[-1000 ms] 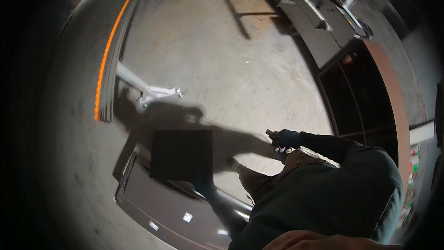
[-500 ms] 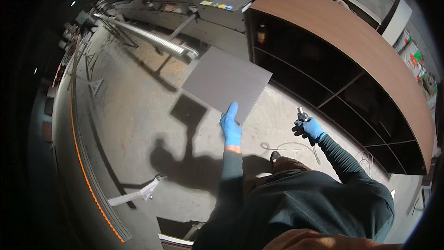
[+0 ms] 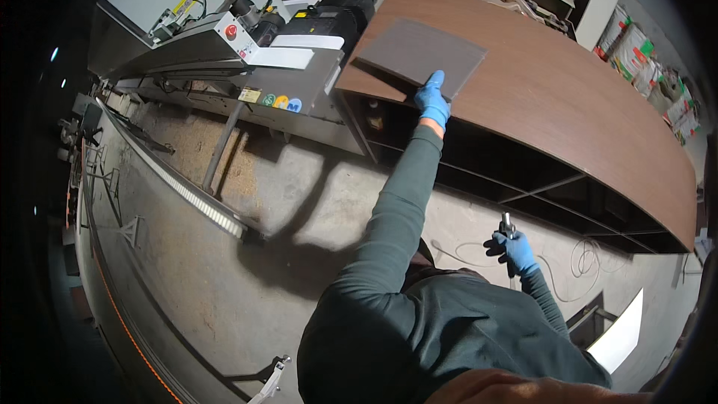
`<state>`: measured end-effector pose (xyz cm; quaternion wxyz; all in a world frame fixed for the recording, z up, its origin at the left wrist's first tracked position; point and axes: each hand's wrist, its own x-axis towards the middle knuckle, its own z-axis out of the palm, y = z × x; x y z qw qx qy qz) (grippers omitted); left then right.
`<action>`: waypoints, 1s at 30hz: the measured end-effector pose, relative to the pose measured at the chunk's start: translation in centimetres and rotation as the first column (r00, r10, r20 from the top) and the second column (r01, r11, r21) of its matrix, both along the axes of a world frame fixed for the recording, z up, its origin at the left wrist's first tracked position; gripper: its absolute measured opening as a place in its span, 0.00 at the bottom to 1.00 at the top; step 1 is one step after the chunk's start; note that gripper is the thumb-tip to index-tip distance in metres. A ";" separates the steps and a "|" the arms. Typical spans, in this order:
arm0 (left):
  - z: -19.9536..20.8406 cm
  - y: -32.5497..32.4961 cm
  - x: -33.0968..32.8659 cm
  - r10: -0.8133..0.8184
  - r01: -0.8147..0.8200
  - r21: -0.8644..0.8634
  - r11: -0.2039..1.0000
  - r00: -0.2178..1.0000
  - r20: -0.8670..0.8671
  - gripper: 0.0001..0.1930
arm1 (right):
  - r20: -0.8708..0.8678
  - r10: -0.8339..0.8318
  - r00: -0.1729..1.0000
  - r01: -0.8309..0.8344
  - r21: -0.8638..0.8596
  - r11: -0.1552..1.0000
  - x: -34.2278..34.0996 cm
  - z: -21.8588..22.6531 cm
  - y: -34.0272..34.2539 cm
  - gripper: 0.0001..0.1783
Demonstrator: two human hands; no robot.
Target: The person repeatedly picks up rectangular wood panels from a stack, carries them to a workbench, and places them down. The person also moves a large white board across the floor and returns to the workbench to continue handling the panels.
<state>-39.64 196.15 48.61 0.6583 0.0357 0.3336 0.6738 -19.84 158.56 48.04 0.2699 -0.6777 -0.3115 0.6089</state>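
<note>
A flat, rectangular grey-brown panel (image 3: 421, 52) is gripped at its near edge by my left hand (image 3: 434, 103), thumb on the upper face. My left arm reaches forward and holds the panel over the left end of a brown-topped bench (image 3: 568, 105). The panel is slightly tilted, with a dark shadow under its near left side; whether it touches the top I cannot tell. My right hand (image 3: 519, 253), lower and near my body, is closed around an air blow gun (image 3: 508, 224) with a silver tip. Both hands wear blue gloves.
Dark open compartments (image 3: 479, 157) lie under the bench top. Left of it stands a machine (image 3: 187, 45) with a black motor (image 3: 348, 7) and a red button (image 3: 231, 31). A rail with white rollers (image 3: 202, 202) extends toward me. A thin hose (image 3: 580, 273) loops on the floor.
My left hand has carried the panel forward and right, from above the floor to over the bench top. My view has turned toward the machine. The right hand keeps the air blow gun.
</note>
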 end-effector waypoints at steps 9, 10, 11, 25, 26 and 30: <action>4.4 8.7 -9.5 -0.368 0.429 0.009 0.903 0.784 -0.499 0.10 | -0.007 0.123 0.992 -0.123 -0.007 0.992 -5.3 0.4 15.4 0.19; 4.5 6.9 -12.2 0.047 0.088 0.168 0.982 0.744 -0.666 0.09 | -0.033 0.185 0.982 -0.186 -0.061 0.981 -5.4 0.9 17.5 0.18; 4.4 5.7 -16.0 0.442 -0.228 0.428 0.874 0.739 -0.508 0.11 | 0.044 0.323 0.946 -0.324 0.045 0.945 -5.7 1.5 19.3 0.17; -3.5 -3.6 -35.3 0.251 -0.306 -0.153 0.940 0.920 -0.301 0.15 | 0.063 0.817 0.574 -0.814 -0.068 0.577 -18.9 12.3 38.8 0.18; -3.2 -5.8 -33.1 0.335 -0.372 -0.043 0.927 0.876 -0.348 0.14 | -0.046 0.834 0.549 -0.834 -0.088 0.544 -19.3 12.5 39.2 0.18; -3.0 -15.5 -26.2 0.382 -0.448 -0.088 0.890 0.837 -0.392 0.09 | -0.127 0.914 0.386 -0.918 -0.151 0.367 -20.4 13.0 39.2 0.09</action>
